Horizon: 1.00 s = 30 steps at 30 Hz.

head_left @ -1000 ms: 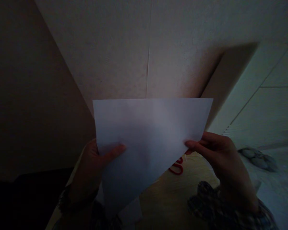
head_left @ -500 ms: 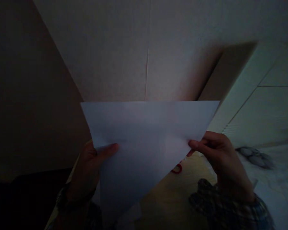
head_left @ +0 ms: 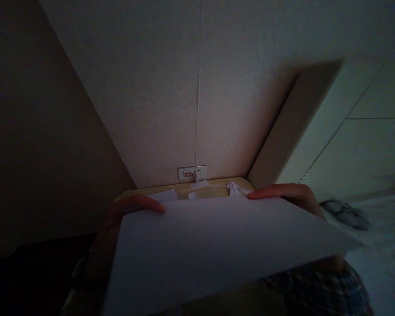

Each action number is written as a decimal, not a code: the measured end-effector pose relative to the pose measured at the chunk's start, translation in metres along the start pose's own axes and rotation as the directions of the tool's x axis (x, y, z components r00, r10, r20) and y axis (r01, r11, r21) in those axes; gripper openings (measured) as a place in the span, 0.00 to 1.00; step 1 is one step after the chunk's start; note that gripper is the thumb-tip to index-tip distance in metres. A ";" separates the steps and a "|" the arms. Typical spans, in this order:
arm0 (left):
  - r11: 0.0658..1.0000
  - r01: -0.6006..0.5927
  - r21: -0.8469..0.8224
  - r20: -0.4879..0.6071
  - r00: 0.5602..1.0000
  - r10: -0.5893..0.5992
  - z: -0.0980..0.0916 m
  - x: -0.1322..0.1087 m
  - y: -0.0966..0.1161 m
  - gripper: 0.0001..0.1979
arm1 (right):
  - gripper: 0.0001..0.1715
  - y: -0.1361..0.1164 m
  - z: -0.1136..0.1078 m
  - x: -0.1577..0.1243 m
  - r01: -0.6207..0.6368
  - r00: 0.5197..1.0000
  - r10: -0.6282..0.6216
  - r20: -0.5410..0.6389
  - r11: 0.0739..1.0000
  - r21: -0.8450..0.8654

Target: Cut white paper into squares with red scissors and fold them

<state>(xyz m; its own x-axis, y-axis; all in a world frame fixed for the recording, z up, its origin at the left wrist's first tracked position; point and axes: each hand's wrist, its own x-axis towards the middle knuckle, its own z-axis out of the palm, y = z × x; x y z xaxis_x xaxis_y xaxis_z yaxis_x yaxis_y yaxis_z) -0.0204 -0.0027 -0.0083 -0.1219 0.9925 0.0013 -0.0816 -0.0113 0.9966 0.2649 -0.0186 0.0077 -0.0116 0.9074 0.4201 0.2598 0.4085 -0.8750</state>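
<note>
A large white sheet of paper [head_left: 197, 250] spans the space between my two hands, its far edge nearly level and its right corner pointing out past my right wrist. My left hand [head_left: 128, 213] grips the far left corner, one finger lying along the top edge and the rest behind the sheet. On the far edge at the right, my right hand [head_left: 289, 193] holds the paper in the same way, with its other fingers hidden beneath. Both hands are closed on the sheet.
Paper scraps [head_left: 200, 184] and a folded white piece [head_left: 234, 188] lie on the wooden table [head_left: 222, 192] beyond the sheet. A wall socket with a plug [head_left: 192, 173] sits just behind. At right are a pale panel [head_left: 365, 145] and a grey patterned item [head_left: 344, 213] on white bedding.
The sheet has been tilted down and turned, uncovering the socket and table's far edge. Both hands have shifted to its far edge. The red scissor handle is now hidden.
</note>
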 end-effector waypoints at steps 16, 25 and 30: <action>0.996 0.016 -0.087 0.220 0.976 0.004 0.000 -0.005 0.004 0.16 | 0.06 0.011 -0.013 -0.001 0.166 0.982 -0.173 0.081 0.983 0.083; 0.998 0.028 -0.062 0.314 0.949 -0.007 -0.029 0.008 -0.003 0.12 | 0.15 0.006 -0.025 -0.007 0.304 0.945 -0.293 0.143 0.951 -0.063; 0.939 -0.260 0.226 0.454 0.881 0.134 -0.027 0.014 0.013 0.10 | 0.15 -0.006 -0.024 -0.005 0.410 0.888 -0.370 0.273 0.906 -0.108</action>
<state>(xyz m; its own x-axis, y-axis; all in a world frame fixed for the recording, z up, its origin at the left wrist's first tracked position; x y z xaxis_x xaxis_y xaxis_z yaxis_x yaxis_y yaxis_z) -0.0501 0.0074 0.0021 0.3309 0.9278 0.1725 0.1786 -0.2411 0.9539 0.2864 -0.0278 0.0170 -0.3696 0.6818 0.6314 0.3348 0.7315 -0.5940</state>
